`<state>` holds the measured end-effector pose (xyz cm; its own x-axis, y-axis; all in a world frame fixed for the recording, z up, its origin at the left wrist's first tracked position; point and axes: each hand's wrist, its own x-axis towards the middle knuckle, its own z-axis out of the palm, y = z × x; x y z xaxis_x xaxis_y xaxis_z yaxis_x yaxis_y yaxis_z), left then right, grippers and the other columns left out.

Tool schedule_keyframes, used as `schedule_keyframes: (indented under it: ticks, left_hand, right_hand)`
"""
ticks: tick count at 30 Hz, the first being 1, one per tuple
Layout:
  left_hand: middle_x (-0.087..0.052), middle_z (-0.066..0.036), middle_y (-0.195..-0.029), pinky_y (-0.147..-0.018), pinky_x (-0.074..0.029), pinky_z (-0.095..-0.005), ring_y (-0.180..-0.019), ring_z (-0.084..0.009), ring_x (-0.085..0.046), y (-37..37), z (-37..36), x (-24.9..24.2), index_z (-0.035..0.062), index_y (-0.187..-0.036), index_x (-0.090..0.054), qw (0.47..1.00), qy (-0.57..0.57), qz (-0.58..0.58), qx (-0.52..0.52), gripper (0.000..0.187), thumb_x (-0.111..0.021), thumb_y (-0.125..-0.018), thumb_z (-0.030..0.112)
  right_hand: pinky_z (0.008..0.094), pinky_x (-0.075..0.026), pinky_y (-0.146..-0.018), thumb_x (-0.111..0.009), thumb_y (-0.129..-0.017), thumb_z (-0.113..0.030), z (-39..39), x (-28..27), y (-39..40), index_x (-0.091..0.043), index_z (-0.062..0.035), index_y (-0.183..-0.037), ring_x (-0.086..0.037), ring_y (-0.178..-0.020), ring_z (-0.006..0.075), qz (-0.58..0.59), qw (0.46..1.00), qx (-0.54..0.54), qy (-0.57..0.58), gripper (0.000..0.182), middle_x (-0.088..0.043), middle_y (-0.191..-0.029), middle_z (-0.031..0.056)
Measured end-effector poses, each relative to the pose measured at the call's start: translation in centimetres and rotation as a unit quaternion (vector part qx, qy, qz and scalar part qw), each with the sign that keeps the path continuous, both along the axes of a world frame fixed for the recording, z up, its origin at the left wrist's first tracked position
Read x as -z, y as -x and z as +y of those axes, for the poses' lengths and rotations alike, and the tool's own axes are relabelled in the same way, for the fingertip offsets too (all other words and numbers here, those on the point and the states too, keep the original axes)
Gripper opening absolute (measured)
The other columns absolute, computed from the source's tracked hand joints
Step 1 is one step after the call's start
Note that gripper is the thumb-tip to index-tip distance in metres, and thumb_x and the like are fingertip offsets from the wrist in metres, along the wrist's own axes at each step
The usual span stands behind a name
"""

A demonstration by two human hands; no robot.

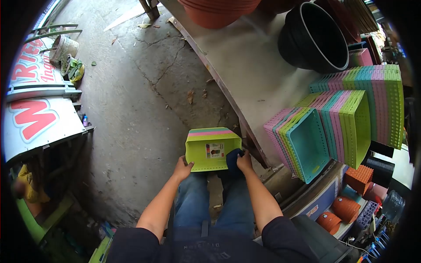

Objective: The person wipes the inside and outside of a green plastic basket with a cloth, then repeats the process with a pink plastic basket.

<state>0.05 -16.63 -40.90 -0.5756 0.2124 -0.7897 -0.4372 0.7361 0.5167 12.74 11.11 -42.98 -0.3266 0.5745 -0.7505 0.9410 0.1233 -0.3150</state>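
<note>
A nested stack of plastic baskets [197,154] is held over my lap, its lime-green opening facing me. Pink, teal and green rims show along its far side, and a printed label [215,150] sits inside the front basket. My left hand [183,168] grips the stack's left edge, thumb at the rim. At the right edge, my right hand [244,161] is closed on a dark blue cloth [233,160], which lies against the basket's corner and covers part of it. Some fingers of both hands are hidden.
To the right, a table [245,65] carries stacked pastel baskets [346,122], a black pot [293,46] and terracotta-coloured pots [219,13]. Smaller orange pots [345,209] stand lower right. A lettered sign [37,118] is at left, beside the cracked concrete floor [131,96].
</note>
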Motion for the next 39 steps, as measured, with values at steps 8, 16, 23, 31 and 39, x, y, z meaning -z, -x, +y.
schedule_keyframes:
  ticks: [8,16,23,31,39]
  left_hand:
    - [-0.062,-0.015,-0.100,-0.080,-0.049,-0.0370,-0.087,-0.0253,-0.062,2.5,-0.3,-4.8,-0.0037,-0.116,-0.051,1.000,-0.009,0.009,0.008,0.042,-0.067,-0.087,0.022]
    - [-0.061,-0.017,-0.110,-0.084,-0.048,-0.0357,-0.097,-0.0237,-0.061,5.2,-0.6,-8.0,-0.0056,-0.101,-0.060,0.971,-0.216,0.064,-0.086,0.030,-0.069,-0.085,0.018]
    - [-0.044,-0.016,-0.139,-0.105,-0.038,-0.0388,-0.128,-0.0279,-0.044,6.5,6.4,-23.4,0.0081,-0.151,-0.015,0.921,-0.359,-0.148,0.031,0.088,-0.071,-0.082,0.015]
    - [-0.032,-0.015,-0.147,-0.108,-0.034,-0.0400,-0.133,-0.0287,-0.037,2.6,15.6,-29.8,0.0102,-0.152,-0.010,0.849,-0.475,-0.172,0.155,0.089,-0.066,-0.084,0.018]
    - [-0.020,-0.015,-0.153,-0.113,-0.022,-0.0413,-0.139,-0.0285,-0.025,-7.4,23.3,-35.2,0.0089,-0.154,-0.002,0.756,-0.534,-0.247,0.287,0.086,-0.057,-0.092,0.032]
  right_hand:
    - [0.0449,-0.040,-0.102,-0.060,-0.089,-0.022,1.2,-7.4,0.1,-0.047,-0.0005,-0.132,-0.048,-0.123,0.0426,0.027,0.999,-0.028,0.013,0.051,-0.046,-0.135,0.0275]
    - [0.0417,-0.044,-0.095,-0.062,-0.087,-0.023,-2.3,-18.2,-3.3,-0.056,-0.0003,-0.121,-0.056,-0.111,0.0397,0.174,0.981,0.062,-0.068,0.041,-0.059,-0.118,0.0240]
    - [0.0369,-0.047,-0.089,-0.062,-0.091,-0.021,-2.7,-27.8,-9.1,-0.060,-0.0009,-0.116,-0.062,-0.101,0.0268,0.253,0.937,0.211,-0.118,0.031,-0.065,-0.107,0.0159]
    - [0.0346,-0.047,-0.091,-0.058,-0.094,-0.027,-4.1,-42.4,-15.8,-0.062,0.0000,-0.118,-0.064,-0.099,0.0227,0.409,0.788,0.438,-0.140,0.036,-0.068,-0.108,0.0137]
    - [0.0372,-0.035,-0.109,-0.062,-0.084,-0.011,-5.1,-46.3,-16.2,-0.037,-0.0038,-0.144,-0.047,-0.130,0.0335,0.509,0.757,0.150,-0.380,0.066,-0.046,-0.141,0.0214]
